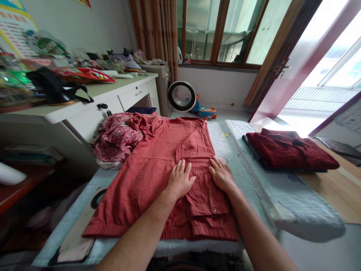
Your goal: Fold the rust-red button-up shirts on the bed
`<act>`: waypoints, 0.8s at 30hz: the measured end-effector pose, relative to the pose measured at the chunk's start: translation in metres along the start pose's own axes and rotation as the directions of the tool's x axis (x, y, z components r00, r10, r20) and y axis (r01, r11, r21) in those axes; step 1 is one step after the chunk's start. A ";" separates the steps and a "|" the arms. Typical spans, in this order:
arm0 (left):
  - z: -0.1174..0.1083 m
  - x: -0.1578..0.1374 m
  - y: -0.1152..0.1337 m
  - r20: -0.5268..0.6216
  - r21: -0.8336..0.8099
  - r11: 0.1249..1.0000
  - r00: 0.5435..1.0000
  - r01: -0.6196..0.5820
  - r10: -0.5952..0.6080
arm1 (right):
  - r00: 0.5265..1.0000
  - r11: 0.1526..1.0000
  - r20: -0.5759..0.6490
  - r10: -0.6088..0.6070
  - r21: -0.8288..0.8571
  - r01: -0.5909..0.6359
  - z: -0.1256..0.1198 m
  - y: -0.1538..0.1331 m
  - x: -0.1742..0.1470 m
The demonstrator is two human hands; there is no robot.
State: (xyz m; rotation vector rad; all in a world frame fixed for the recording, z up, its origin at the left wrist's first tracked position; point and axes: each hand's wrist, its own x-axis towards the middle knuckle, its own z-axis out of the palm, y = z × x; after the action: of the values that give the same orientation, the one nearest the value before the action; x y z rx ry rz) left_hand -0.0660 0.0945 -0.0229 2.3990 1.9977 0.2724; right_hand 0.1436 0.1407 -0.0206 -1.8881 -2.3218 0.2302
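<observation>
A brick-red long-sleeved shirt (149, 177) with a gathered hem lies spread on the pale blue cloth (254, 188) covering the table. One sleeve, with a small button at its cuff, is folded in over the body. My left hand (180, 178) rests flat on the shirt near its middle, fingers stretched out. Lying flat as well, my right hand (222, 174) touches the folded sleeve at the shirt's right edge. Neither hand grips anything. By the shirt's upper left is a heap of pink patterned fabric (120, 137).
Dark red folded clothes (290, 148) are stacked at the table's right. A flat beige object (76, 237) lies partly under the shirt at the left. Beyond stand a white desk (132, 92) holding many items, a round white-and-black fan (182, 96) and a blue-orange ride-on toy (204, 109).
</observation>
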 end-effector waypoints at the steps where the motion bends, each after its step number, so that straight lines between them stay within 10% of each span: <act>1: 0.000 0.000 0.000 0.010 -0.003 1.000 1.000 0.003 -0.003 | 1.000 1.000 -0.028 0.007 -0.005 -0.007 0.000 0.002 -0.001; 7: 0.001 0.000 0.000 0.075 -0.029 0.999 0.997 0.018 -0.016 | 0.968 0.996 -0.237 0.080 -0.030 -0.090 -0.011 0.006 -0.007; 24: -0.001 0.001 0.001 0.126 -0.040 0.998 0.992 0.038 -0.033 | 0.963 0.997 -0.263 0.058 0.072 -0.041 -0.014 0.002 -0.008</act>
State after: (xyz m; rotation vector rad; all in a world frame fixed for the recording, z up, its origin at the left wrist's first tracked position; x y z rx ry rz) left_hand -0.0647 0.0951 -0.0211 2.2917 1.9580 0.1576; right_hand 0.1497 0.1336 -0.0076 -1.8219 -2.0688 0.0535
